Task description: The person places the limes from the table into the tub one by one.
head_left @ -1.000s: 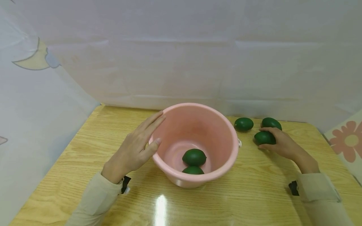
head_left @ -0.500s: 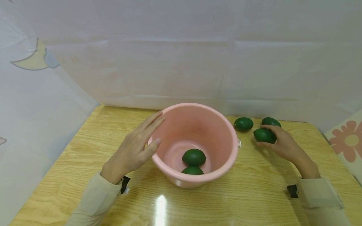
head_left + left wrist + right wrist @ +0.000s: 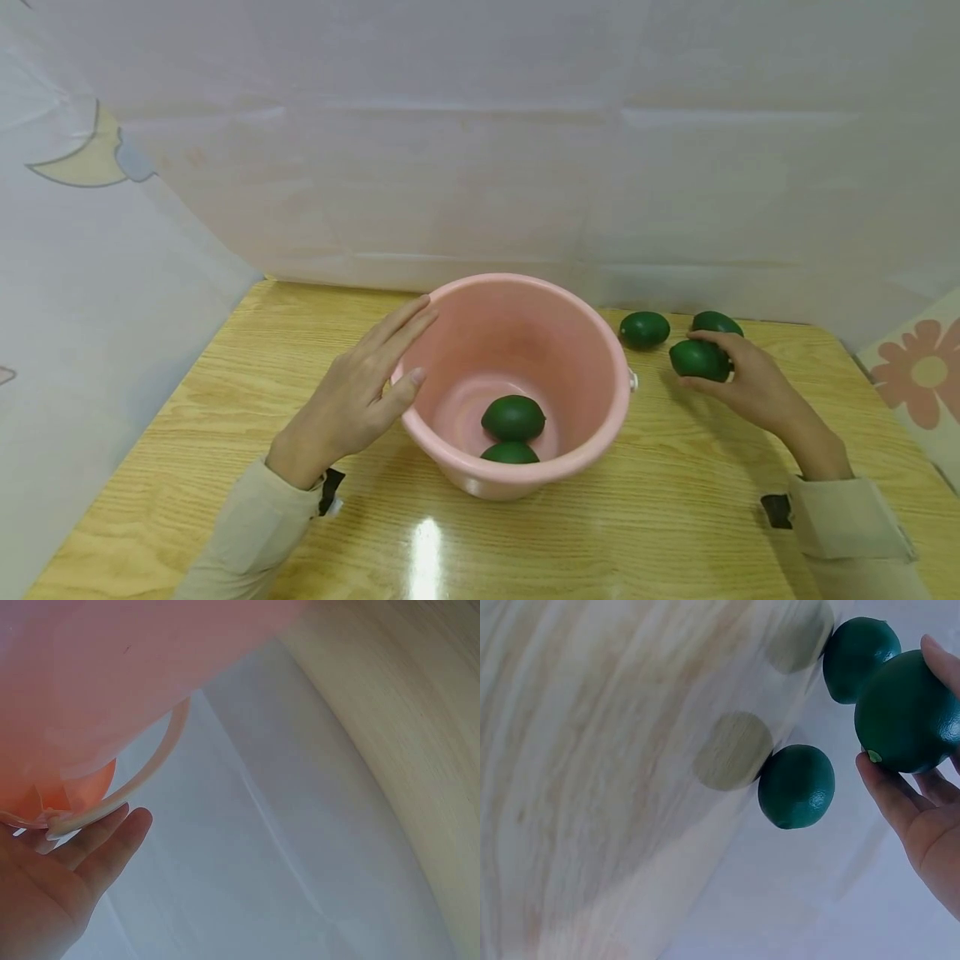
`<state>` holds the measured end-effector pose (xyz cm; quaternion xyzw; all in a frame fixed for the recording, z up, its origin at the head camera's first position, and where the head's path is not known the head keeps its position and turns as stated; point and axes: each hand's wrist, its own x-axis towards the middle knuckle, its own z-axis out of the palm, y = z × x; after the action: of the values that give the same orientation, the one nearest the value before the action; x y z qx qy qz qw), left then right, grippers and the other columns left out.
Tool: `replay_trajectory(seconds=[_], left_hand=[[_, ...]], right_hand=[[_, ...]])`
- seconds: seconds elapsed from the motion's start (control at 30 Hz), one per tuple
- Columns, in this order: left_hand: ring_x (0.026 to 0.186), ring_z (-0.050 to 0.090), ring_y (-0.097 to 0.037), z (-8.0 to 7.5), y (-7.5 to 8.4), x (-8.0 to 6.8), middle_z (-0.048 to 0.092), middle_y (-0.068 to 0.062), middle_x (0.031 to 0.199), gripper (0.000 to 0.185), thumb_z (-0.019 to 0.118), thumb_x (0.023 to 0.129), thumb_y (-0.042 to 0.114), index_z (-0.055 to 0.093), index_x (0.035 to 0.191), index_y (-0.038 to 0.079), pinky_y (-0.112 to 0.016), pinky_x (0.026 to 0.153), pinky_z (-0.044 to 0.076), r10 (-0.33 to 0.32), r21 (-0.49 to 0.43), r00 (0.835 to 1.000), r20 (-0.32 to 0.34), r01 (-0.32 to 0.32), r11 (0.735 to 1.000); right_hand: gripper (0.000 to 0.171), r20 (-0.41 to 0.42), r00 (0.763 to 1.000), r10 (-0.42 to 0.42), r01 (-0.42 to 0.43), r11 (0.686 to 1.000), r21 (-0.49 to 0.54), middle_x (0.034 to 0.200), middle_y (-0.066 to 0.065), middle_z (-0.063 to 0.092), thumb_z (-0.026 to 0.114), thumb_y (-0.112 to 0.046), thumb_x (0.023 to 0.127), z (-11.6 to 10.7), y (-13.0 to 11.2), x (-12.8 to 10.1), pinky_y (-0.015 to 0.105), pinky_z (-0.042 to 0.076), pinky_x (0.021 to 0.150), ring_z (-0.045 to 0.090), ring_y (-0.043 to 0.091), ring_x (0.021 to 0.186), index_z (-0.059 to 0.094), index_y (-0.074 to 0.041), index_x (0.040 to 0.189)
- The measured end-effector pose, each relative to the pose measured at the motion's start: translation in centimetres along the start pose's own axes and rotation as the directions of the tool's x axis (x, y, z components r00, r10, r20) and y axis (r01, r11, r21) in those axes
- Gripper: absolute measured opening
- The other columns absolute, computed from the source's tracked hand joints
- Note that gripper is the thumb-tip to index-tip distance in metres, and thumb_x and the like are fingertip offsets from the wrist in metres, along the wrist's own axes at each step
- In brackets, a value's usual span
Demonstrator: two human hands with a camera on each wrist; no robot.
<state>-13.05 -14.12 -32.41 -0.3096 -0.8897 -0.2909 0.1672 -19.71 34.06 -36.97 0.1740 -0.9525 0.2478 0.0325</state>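
Note:
A pink plastic bucket (image 3: 592,367) stands mid-table with two dark green limes (image 3: 513,417) in its bottom. My left hand (image 3: 360,392) lies flat against the bucket's left wall, fingers straight; the left wrist view shows the bucket's wall (image 3: 112,682) and its handle (image 3: 142,780) above my fingers. My right hand (image 3: 738,379) grips a green lime (image 3: 697,359), lifted just off the table right of the bucket; the same lime (image 3: 907,712) fills my fingers in the right wrist view. Two more limes (image 3: 644,329) (image 3: 716,322) lie behind it.
The wooden table (image 3: 225,375) is walled by white sheets at the back and left. A flower-patterned cloth (image 3: 926,371) hangs at the right edge. The two loose limes (image 3: 796,786) (image 3: 859,649) rest near the table's back edge.
My right hand closed round the lime and raised it slightly, shifting it a little left toward the bucket. The left hand and the bucket stayed put.

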Motion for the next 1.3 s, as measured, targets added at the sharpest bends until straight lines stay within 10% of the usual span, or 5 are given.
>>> replay_trajectory(seconds=[0.4,0.77,1.3], left_hand=[[0.147,0.034,-0.028,0.0,0.0,-0.1,0.028,-0.005,0.164,0.058,0.041,0.103,0.036,0.034,0.156,0.015,-0.056,0.104,0.046,-0.007,0.004,1.000,0.005,0.007,1.000],[0.148,0.034,-0.028,0.0,-0.1,-0.1,0.028,-0.006,0.163,0.057,0.041,0.102,0.035,0.035,0.155,0.013,-0.055,0.108,0.042,0.001,0.002,1.000,-0.005,-0.001,1.000],[0.148,0.034,-0.029,0.0,-0.1,0.0,0.028,-0.006,0.164,0.058,0.040,0.103,0.036,0.034,0.156,0.014,-0.056,0.107,0.043,0.000,-0.003,1.000,-0.004,0.000,1.000]], right_hand=[[0.068,-0.022,1.000,-0.009,0.009,1.000,-0.011,0.134,0.039,0.049,0.081,-0.017,0.081,-0.2,-0.7,-0.4,0.059,0.051,0.074,0.057,0.051,0.104,0.050,0.005,0.137],[0.068,-0.051,0.998,-0.026,0.025,0.999,-0.026,0.130,0.032,0.053,0.083,-0.020,0.080,-0.7,-2.3,-0.6,0.023,0.047,0.066,0.061,0.042,0.099,0.053,0.001,0.137],[0.069,-0.077,0.996,-0.045,0.047,0.998,0.028,0.131,0.028,0.053,0.083,-0.021,0.081,-1.4,-5.0,-0.9,0.007,0.042,0.073,0.060,0.042,0.103,0.052,-0.001,0.139]])
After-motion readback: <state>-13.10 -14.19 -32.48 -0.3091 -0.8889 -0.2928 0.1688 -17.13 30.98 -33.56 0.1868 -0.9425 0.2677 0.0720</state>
